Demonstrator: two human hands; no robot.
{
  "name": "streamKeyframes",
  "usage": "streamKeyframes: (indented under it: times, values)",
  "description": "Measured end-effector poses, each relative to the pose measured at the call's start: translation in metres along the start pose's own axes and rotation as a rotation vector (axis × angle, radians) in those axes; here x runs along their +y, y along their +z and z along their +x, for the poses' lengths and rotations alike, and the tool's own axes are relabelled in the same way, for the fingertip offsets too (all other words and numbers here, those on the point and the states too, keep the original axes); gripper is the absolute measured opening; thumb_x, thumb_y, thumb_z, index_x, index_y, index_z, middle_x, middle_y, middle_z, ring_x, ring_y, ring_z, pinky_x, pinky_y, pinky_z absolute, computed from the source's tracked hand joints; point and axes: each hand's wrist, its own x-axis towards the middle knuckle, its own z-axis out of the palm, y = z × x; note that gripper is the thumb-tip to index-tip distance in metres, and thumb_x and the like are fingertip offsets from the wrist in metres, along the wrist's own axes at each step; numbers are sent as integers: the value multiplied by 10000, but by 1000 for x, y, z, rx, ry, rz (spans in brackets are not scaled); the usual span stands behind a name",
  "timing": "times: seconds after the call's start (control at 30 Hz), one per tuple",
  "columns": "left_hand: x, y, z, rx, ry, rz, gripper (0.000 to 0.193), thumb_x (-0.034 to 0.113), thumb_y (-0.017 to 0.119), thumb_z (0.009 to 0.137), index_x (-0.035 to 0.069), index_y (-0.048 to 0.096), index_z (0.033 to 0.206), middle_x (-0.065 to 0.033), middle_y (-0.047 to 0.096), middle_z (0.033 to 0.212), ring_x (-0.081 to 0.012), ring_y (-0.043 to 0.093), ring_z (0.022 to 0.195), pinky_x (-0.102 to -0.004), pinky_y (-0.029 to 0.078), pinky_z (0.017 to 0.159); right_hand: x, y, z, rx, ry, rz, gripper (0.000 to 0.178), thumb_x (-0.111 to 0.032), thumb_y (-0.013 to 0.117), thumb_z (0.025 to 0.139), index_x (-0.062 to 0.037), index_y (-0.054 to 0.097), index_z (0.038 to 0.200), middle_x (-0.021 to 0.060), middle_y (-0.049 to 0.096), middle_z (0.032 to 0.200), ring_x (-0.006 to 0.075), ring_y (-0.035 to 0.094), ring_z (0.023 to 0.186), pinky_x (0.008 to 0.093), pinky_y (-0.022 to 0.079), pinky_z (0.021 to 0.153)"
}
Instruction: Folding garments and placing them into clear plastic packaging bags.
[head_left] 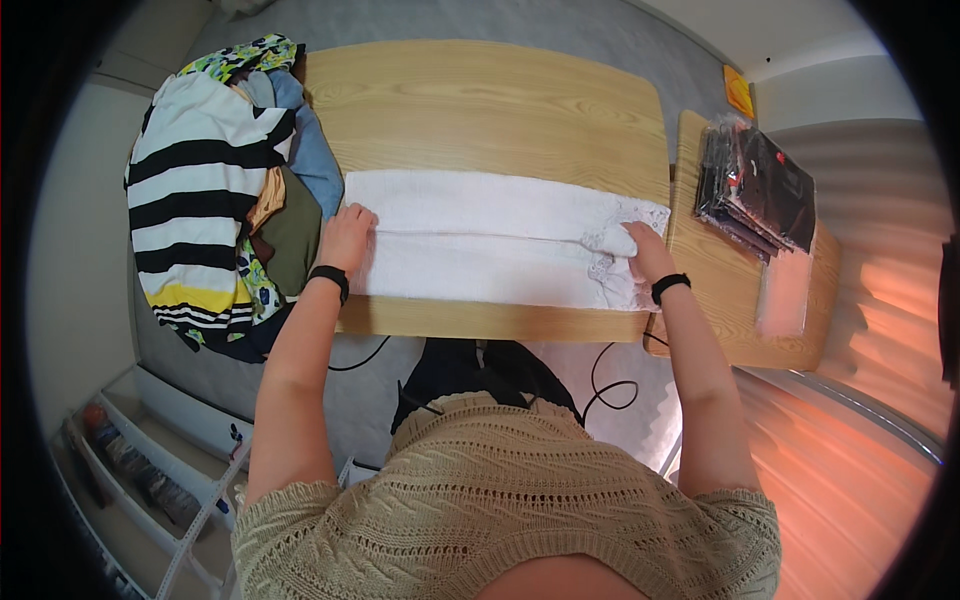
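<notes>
A long white garment (460, 205) lies across the wooden table, its two long sides folded in so they meet along a middle line. Lace trims its right end, where the cloth is bunched and uneven. My left hand (350, 235) is at the left end, fingers closed over the edge near that middle line. At the lace end, my right hand (648, 250) pinches the fabric; part of its grip is hidden by the cloth. Each wrist wears a black band.
A heap of clothes (205, 180), topped by a black-and-white striped one, covers the table's left side. Beside the wooden table (480, 100), a smaller side table (690, 300) bears a stack of dark garments in clear bags (755, 185). A white shelf rack (175, 410) stands at lower left.
</notes>
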Motion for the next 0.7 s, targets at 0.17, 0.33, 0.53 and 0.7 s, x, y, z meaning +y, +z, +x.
streamKeyframes:
  times: [0.17,0.33,0.53,0.7]
  values:
    - [-1,-12,4,72,-57,67,122,48,573,746,87,571,861,-71,538,857,-275,524,889,-394,411,743,-10,-41,1,118,1,143,358,44,570,720,-65,618,1057,170,612,1089,355,570,986,380,462,841]
    - [-2,-21,-11,89,-34,38,171,25,598,721,82,581,882,-79,557,908,-285,521,907,-405,411,776,-29,-66,-17,68,-241,-53,353,-5,606,681,-61,626,1029,185,617,1027,349,566,1001,393,451,842]
    - [25,-20,-19,145,3,-23,250,13,592,719,69,597,963,-99,563,1004,-305,520,984,-404,411,858,-87,-24,-25,73,-394,-63,394,-4,603,661,-76,592,1048,131,564,1123,322,498,1078,408,395,938]
    - [23,-6,-26,58,-37,-43,191,62,598,755,77,618,944,-90,566,913,-291,534,900,-408,436,772,-105,21,-11,113,-455,10,206,-110,708,656,-72,591,821,90,565,881,281,533,907,392,446,796]
